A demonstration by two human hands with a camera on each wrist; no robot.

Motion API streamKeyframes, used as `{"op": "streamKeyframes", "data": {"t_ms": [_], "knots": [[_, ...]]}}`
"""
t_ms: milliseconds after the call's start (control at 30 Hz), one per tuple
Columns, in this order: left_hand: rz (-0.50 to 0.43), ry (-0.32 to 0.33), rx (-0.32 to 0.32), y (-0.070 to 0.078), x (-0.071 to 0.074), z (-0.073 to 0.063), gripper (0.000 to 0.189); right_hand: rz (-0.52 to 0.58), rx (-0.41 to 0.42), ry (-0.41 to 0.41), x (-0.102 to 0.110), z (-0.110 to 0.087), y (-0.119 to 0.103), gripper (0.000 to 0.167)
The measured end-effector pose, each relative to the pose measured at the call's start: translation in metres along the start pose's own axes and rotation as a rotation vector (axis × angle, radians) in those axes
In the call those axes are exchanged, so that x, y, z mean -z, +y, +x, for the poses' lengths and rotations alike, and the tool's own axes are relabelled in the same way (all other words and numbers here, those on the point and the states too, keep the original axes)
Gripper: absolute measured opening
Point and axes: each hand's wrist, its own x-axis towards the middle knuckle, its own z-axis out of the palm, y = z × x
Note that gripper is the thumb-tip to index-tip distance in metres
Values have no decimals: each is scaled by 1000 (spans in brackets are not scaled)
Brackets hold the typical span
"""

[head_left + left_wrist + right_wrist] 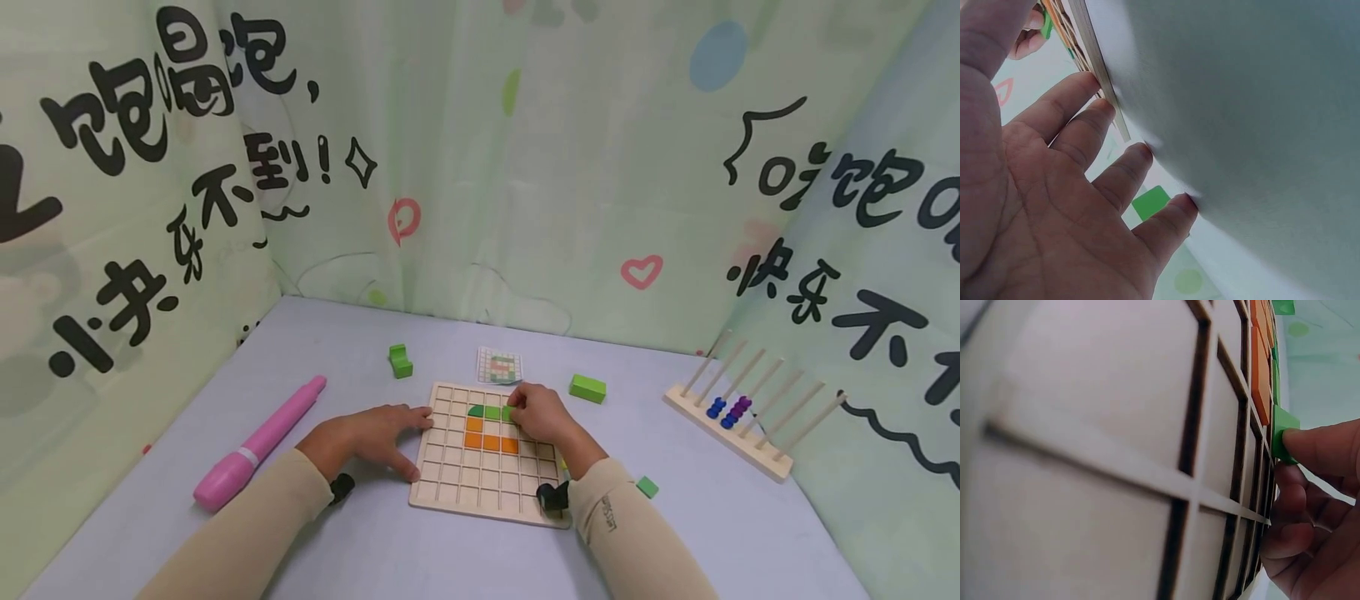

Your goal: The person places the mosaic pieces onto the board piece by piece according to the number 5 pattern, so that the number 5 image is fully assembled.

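A square wooden grid board (450, 487) lies on the table. Its upper rows hold orange tiles (492, 442) and, just above them, green tiles (492, 412), the leftmost with a rounded corner. My right hand (545, 414) pinches a green square tile (1283, 428) between thumb and fingers, at the right end of the green row. Along the board's left edge, my left hand (372, 437) spreads its fingers and thumb; in the left wrist view, two fingertips (1105, 107) touch the board's side and the other two rest on the table.
Behind the board lies a small printed pattern card (500, 367). Green blocks stand to its left (401, 361) and right (587, 388). A loose green tile (647, 487) lies by the right sleeve. A pink wand-like object (258, 442) lies left, a wooden peg abacus (731, 433) right.
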Motion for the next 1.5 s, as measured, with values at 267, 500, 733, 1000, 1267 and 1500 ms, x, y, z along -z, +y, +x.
{"op": "streamKeyframes", "data": {"t_ms": [267, 500, 733, 1000, 1267, 1500], "knots": [[-6, -9, -11, 8, 0, 1, 90, -39, -15, -7, 3, -5, 3, 10], [-20, -16, -17, 9, -2, 2, 90, -48, -26, -15, 8, -13, 8, 11], [-5, -12, -18, 8, -4, 2, 88, 54, -41, -27, 19, -26, 13, 20], [-19, -3, -17, 3, -2, 0, 88, 199, -64, -36, 40, -45, 27, 22], [-16, -5, -29, 3, 3, -6, 89, 137, -125, -36, 53, -67, 51, 19], [-15, -12, -25, 5, 3, -6, 90, 107, -160, -31, 58, -90, 64, 16]]}}
